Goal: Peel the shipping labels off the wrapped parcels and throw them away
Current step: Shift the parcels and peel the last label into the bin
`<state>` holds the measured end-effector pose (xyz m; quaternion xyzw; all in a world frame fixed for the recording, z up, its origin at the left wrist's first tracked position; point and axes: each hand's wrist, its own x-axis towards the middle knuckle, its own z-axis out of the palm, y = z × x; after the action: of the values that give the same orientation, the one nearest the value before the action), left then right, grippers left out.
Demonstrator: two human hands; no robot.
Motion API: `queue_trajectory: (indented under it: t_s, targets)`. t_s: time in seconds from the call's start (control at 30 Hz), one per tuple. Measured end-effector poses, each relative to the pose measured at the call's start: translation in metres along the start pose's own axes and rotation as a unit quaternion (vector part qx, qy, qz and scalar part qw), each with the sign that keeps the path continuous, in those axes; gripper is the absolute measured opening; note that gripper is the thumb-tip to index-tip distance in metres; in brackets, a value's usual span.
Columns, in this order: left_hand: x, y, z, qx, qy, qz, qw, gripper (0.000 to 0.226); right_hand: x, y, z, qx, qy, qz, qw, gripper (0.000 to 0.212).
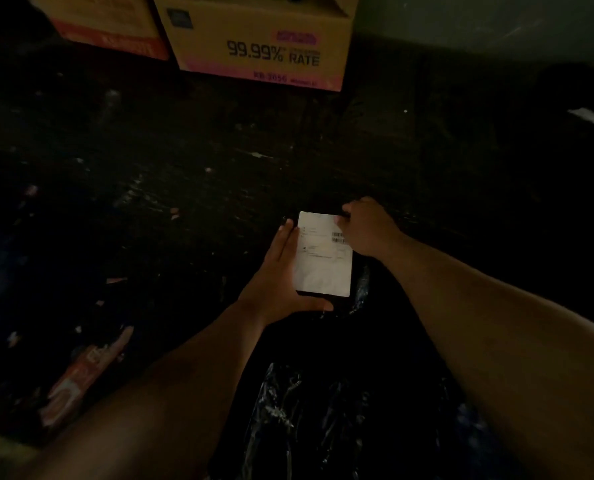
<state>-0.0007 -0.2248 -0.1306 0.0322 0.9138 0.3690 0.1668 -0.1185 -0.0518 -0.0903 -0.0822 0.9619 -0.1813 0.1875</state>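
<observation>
The scene is very dark. A small parcel in black wrap carries a white shipping label point(323, 261) with barcodes that covers most of its top face. My left hand point(281, 275) cups the parcel from the left and below, thumb under its near edge. At the label's far right corner, the fingertips of my right hand point(364, 226) pinch together. Whether that corner has lifted off the wrap cannot be made out. The parcel's dark edge point(335, 301) barely shows below the label.
Shiny black plastic wrap point(306, 403) lies below my arms. A cardboard box printed "99.99% RATE" point(264, 39) stands at the back, with another box point(108, 22) to its left. Scraps litter the dark floor, and an orange-and-white packet point(81, 379) lies at the lower left.
</observation>
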Motion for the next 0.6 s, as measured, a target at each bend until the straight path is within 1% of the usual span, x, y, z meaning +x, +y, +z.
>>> queue_trajectory:
  t_s: [0.1, 0.2, 0.27, 0.33, 0.43, 0.6]
  targets:
    - [0.0006, -0.0023, 0.0010, -0.008, 0.006, 0.001, 1.000, 0.149, 0.0018, -0.0005, 0.0008, -0.021, 0.017, -0.005, 1.000, 0.043]
    - [0.0016, -0.0022, -0.0004, -0.005, -0.005, -0.006, 1.000, 0.152, 0.0021, -0.0029, -0.0004, -0.007, 0.054, -0.017, 0.998, 0.031]
    - [0.0012, -0.0024, -0.0001, -0.002, -0.006, -0.007, 1.000, 0.153, 0.0029, -0.0036, -0.0006, 0.011, 0.060, -0.002, 0.998, 0.026]
    - [0.0007, -0.0025, 0.0009, 0.000, -0.003, -0.006, 1.000, 0.153, 0.0039, -0.0033, -0.0009, 0.029, 0.056, 0.007, 0.998, 0.023]
    - [0.0006, -0.0018, 0.0003, -0.007, -0.006, -0.010, 1.000, 0.154, 0.0058, -0.0029, -0.0019, 0.010, 0.057, 0.005, 0.998, 0.021]
    - [0.0004, -0.0018, 0.0006, -0.016, 0.001, -0.003, 1.000, 0.154, 0.0070, -0.0084, -0.0036, 0.025, 0.058, 0.038, 0.997, 0.019]
